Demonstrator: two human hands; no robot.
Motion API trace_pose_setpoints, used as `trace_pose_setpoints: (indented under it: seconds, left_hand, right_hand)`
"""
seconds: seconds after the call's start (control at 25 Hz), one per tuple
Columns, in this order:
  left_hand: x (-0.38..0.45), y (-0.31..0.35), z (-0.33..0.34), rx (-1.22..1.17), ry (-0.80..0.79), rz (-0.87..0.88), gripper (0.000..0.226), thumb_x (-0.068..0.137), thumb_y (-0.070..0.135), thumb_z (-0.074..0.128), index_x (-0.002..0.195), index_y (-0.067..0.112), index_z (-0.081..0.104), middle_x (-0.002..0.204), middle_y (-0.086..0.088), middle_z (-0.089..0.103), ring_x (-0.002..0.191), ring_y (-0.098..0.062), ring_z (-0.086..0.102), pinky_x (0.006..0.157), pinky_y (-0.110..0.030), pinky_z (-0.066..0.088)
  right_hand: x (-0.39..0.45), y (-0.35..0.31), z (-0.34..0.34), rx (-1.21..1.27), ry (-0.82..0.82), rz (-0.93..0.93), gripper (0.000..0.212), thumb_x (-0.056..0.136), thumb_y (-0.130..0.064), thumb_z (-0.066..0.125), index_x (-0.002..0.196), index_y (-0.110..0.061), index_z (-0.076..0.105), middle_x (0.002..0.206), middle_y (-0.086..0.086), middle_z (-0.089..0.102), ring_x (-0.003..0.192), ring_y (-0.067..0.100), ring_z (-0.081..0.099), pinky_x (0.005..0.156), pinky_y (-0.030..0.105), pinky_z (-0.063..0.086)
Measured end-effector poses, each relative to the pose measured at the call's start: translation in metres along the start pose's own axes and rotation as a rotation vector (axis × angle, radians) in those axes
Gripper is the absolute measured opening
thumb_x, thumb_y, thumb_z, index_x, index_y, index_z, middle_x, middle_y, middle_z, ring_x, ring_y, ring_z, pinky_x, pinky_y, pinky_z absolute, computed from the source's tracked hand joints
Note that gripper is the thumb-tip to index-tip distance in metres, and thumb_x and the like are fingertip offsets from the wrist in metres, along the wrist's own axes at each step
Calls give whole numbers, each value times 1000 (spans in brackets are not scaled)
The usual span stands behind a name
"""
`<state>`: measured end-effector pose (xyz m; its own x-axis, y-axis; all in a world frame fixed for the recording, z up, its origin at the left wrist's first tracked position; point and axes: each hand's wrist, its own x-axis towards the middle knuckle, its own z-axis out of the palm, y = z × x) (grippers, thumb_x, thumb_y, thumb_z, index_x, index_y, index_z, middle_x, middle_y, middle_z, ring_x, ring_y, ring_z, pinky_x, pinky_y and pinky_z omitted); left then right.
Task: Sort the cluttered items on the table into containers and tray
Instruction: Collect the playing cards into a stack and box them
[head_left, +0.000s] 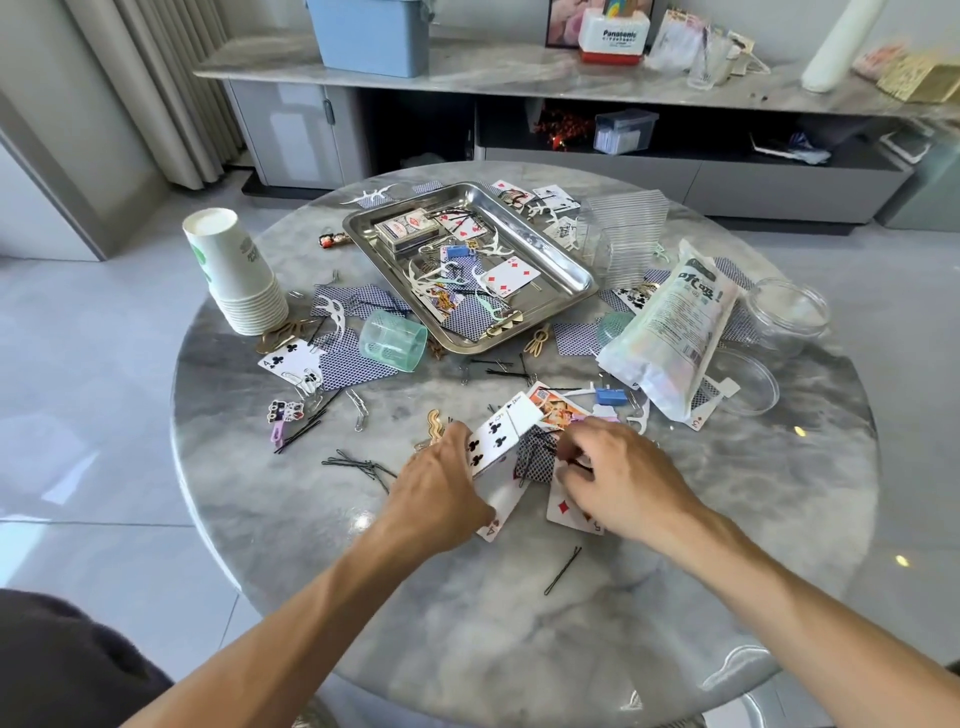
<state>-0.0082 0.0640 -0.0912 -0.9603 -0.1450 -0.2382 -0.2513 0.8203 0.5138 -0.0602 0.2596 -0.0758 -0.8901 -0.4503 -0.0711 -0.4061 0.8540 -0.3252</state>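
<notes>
STEP: gathering loose cards, judged early | LEFT: left hand (441, 480) grips a fan of cards (496, 441), palm down, near table (467, 623) front edge | RIGHT: right hand (618, 478) curled, pinching at a card (566, 512) lying beside | NEXT: square the stack, carry to tray (566, 260) at table centre | ELSEWHERE: hairpins (358, 465) left of the hands.

A long grey marble-topped sideboard (519, 73) stands against the far wall, pale curtains (166, 78) hang left, above glossy floor tiles (78, 415).
</notes>
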Motion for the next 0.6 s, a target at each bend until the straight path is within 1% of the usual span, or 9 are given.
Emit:
trace_pose_setpoints:
  seconds: [0.04, 0.12, 0.2, 0.24, 0.32, 0.4, 0.48, 0.56, 0.6]
  left_hand:
    - [1, 1, -2, -75, -17, -36, 50, 72, 21, 76, 105, 22, 39, 82, 6, 54, 84, -22, 58, 65, -28, 38]
    - [1, 2, -9, -366, -64, -136, 34, 78, 10, 67, 105, 20, 49, 84, 0, 63, 81, -24, 65, 61, -29, 46]
    - [0, 3, -17, -776, -119, -265, 24, 82, 2, 64, 103, 11, 60, 77, -4, 71, 70, -21, 68, 54, -28, 50]
    - [0, 3, -20, -963, -153, -325, 21, 84, -1, 62, 104, 5, 62, 75, -7, 72, 65, -19, 67, 51, -27, 50]
    - [-3, 6, -26, -1196, -219, -365, 20, 85, -3, 58, 104, -5, 64, 77, -15, 70, 61, -19, 65, 48, -27, 50]
    - [-7, 11, -26, -1149, -257, -279, 16, 84, -5, 56, 94, 1, 67, 74, -14, 69, 60, -20, 63, 48, -28, 50]
    - [-14, 17, -22, -999, -303, -153, 19, 74, -3, 60, 79, 14, 69, 70, -9, 65, 62, -20, 59, 53, -30, 50]
    - [-21, 21, -21, -1031, -469, -64, 22, 61, 5, 62, 76, 20, 68, 75, -6, 62, 72, -19, 57, 60, -31, 51]
    - [-24, 21, -21, -1096, -564, -16, 24, 59, 7, 62, 78, 20, 67, 77, -5, 61, 75, -18, 56, 62, -30, 51]
  right_hand:
    - [2, 4, -7, 12, 16, 48, 3, 86, -28, 61, 85, -26, 59, 91, -9, 60, 92, 19, 61, 74, 32, 49]
    - [8, 7, -18, 85, 14, 148, 8, 84, -30, 65, 79, -24, 63, 80, -12, 65, 81, 17, 64, 71, 31, 51]
    - [9, 2, -21, 347, -64, 254, 10, 84, -30, 68, 78, -22, 66, 73, -5, 71, 69, 16, 68, 65, 31, 54]
    - [7, -5, -20, 525, -122, 301, 11, 85, -30, 70, 81, -21, 66, 74, -2, 72, 63, 15, 68, 59, 30, 54]
    - [3, -22, -17, 854, -192, 372, 14, 85, -26, 74, 91, -17, 66, 81, 4, 74, 55, 18, 65, 47, 29, 50]
    - [2, -34, -15, 1082, -158, 388, 22, 84, -18, 76, 100, -12, 62, 82, 11, 74, 53, 21, 61, 46, 30, 49]
    - [-1, -44, -13, 1190, -69, 379, 23, 84, -16, 76, 99, -10, 59, 72, 11, 67, 47, 21, 57, 46, 32, 46]
    - [-4, -54, -8, 1125, -25, 314, 28, 87, -36, 72, 92, -13, 58, 64, 4, 64, 48, 21, 59, 45, 33, 49]
    - [-5, -57, -7, 1084, -54, 244, 34, 89, -48, 66, 89, -15, 59, 64, 1, 64, 52, 20, 62, 46, 34, 51]
